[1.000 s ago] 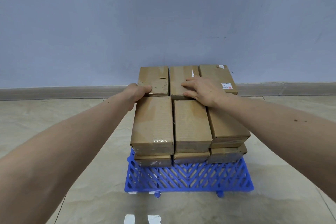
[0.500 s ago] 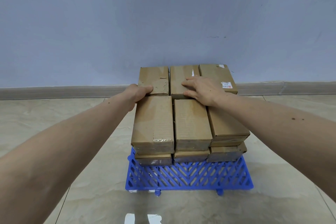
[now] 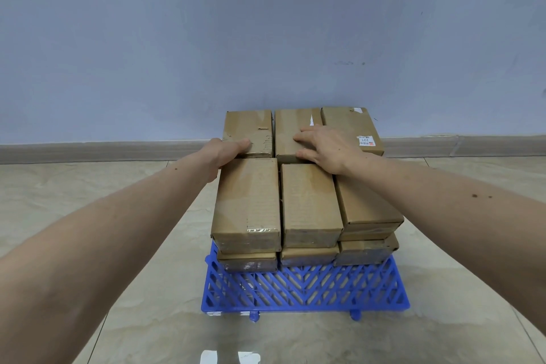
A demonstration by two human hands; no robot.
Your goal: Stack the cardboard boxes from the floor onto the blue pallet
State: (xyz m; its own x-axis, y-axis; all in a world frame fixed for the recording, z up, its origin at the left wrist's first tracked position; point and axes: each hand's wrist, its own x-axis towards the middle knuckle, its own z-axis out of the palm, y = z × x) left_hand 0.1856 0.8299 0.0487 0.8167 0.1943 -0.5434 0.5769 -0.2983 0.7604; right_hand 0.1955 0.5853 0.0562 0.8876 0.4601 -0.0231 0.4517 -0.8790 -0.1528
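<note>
Boxes (image 3: pixel 308 204): six on top; one pallet (image 3: pixel 307 289); left hand (image 3: pixel 224 154), right hand (image 3: pixel 328 148) flat, fingers straight.

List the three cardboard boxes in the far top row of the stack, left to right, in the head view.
Box under the left hand → middle box under the right hand → box with the white label.
</note>
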